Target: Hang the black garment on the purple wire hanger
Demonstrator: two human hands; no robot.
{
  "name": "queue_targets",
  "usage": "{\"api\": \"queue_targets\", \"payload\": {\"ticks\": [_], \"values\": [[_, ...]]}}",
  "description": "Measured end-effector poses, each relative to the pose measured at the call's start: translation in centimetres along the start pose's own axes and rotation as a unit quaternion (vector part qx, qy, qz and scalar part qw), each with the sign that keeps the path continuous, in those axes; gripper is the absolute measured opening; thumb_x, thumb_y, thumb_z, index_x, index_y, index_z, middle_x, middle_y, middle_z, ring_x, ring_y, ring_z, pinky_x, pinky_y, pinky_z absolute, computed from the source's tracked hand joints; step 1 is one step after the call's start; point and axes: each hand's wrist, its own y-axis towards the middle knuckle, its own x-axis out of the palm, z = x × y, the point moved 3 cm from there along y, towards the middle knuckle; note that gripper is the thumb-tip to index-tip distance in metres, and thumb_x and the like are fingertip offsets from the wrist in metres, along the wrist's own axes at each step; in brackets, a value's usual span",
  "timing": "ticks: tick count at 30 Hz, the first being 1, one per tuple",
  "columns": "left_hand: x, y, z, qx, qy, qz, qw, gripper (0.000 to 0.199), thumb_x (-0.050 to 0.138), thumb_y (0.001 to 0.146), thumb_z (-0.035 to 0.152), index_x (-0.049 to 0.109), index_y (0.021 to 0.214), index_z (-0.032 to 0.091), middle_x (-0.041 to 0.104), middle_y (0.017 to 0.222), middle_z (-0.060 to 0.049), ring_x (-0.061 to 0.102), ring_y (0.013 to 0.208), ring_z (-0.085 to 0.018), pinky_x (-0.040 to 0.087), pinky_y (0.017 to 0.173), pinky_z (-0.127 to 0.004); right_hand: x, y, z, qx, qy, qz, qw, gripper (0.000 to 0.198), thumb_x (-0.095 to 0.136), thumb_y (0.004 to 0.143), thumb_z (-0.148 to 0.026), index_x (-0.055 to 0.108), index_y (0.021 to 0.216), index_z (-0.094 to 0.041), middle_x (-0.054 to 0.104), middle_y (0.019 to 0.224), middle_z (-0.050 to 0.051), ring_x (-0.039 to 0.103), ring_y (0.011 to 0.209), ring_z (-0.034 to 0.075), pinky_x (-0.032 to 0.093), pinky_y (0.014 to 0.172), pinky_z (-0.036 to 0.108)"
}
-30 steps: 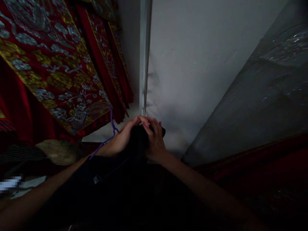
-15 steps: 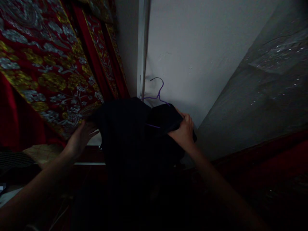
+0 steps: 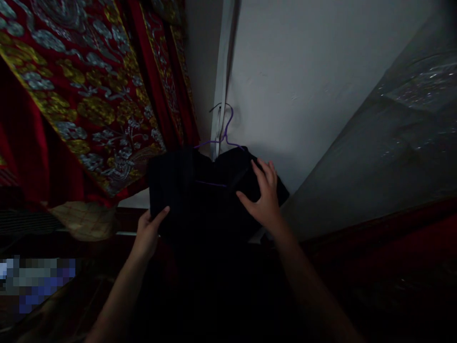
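Note the dark garment [image 3: 171, 178], already draped on the purple hanger [image 3: 225, 136], with wire visible in the neck opening. Judge placement on the hanger as apparently done, with straightening of the shoulders perhaps left; cannot tell the hook's contact with the pale strip [image 3: 224, 52]. Find the garment between both hands: pinched at a side edge by the left hand [image 3: 148, 233], with thumb in front; beneath the spread fingers of the right hand [image 3: 266, 197] near the opposite shoulder. Beyond, at left, see red embroidered cloth [image 3: 96, 112].
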Motion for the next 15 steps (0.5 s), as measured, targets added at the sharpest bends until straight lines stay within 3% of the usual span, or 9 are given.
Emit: {"api": "queue_targets", "payload": {"ticks": [2,4,5,7,9,11,15], "values": [[-0.2,-1.4,-0.7,-0.028,-0.032,0.019,0.999,0.057,0.095,0.054,0.045,0.073,0.096,0.013,0.078,0.098,-0.008,0.073,0.095,-0.027,0.056,0.087,-0.033,1.5,-1.9,-0.7,0.056,0.093,0.016,0.994,0.058,0.063,0.087,-0.038,0.050,0.142,-0.024,0.047,0.150,0.015,0.037,0.146,0.034,0.034,0.116,0.056],[-0.2,-3.1,-1.3,-0.046,-0.055,0.043,0.997,0.057,0.096,0.051,0.045,0.073,0.093,0.014,0.079,0.091,-0.006,0.074,0.086,-0.024,0.057,0.081,-0.031,4.5,-4.4,-1.6,0.177,0.193,0.008,0.965,0.036,0.060,0.089,-0.042,0.063,0.117,-0.020,0.063,0.126,0.014,0.059,0.120,0.027,0.049,0.101,0.044],[-0.2,-3.9,-1.5,-0.052,-0.062,0.052,0.995,0.057,0.096,0.051,0.045,0.073,0.093,0.015,0.078,0.088,-0.005,0.074,0.084,-0.024,0.058,0.079,-0.031,6.3,-5.9,-2.1,0.255,0.238,-0.014,0.937,0.032,0.061,0.088,-0.047,0.064,0.104,-0.019,0.067,0.109,0.011,0.065,0.100,0.024,0.053,0.087,0.037],[0.0,-5.4,-1.6,-0.058,-0.067,0.065,0.994,0.058,0.095,0.052,0.046,0.073,0.095,0.015,0.078,0.086,-0.004,0.074,0.082,-0.025,0.059,0.077,-0.033,10.1,-8.7,-3.4,0.363,0.311,-0.114,0.871,0.038,0.056,0.088,-0.056,0.058,0.077,-0.020,0.062,0.072,0.003,0.059,0.069,0.018,0.047,0.063,0.029],[0.1,-6.6,-1.5,-0.059,-0.061,0.069,0.994,0.058,0.094,0.054,0.047,0.073,0.097,0.015,0.078,0.085,-0.005,0.075,0.082,-0.026,0.060,0.077,-0.036,12.7,-10.5,-4.6,0.402,0.345,-0.171,0.831,0.042,0.055,0.087,-0.053,0.050,0.061,-0.021,0.050,0.056,-0.002,0.050,0.058,0.014,0.038,0.057,0.027],[0.1,-7.2,-1.3,-0.060,-0.052,0.067,0.995,0.058,0.093,0.055,0.049,0.073,0.098,0.015,0.078,0.084,-0.005,0.075,0.082,-0.027,0.060,0.077,-0.037,13.6,-11.5,-5.0,0.423,0.354,-0.180,0.814,0.041,0.054,0.085,-0.045,0.047,0.053,-0.022,0.047,0.050,-0.003,0.047,0.055,0.013,0.035,0.056,0.027],[-0.1,-7.2,-1.2,-0.062,-0.047,0.080,0.994,0.053,0.092,0.059,0.046,0.071,0.098,0.016,0.076,0.090,-0.005,0.073,0.087,-0.027,0.058,0.080,-0.038,12.4,-12.7,-4.6,0.468,0.351,-0.162,0.795,0.032,0.052,0.078,-0.038,0.046,0.051,-0.023,0.049,0.047,-0.002,0.050,0.051,0.014,0.035,0.054,0.027]]}}
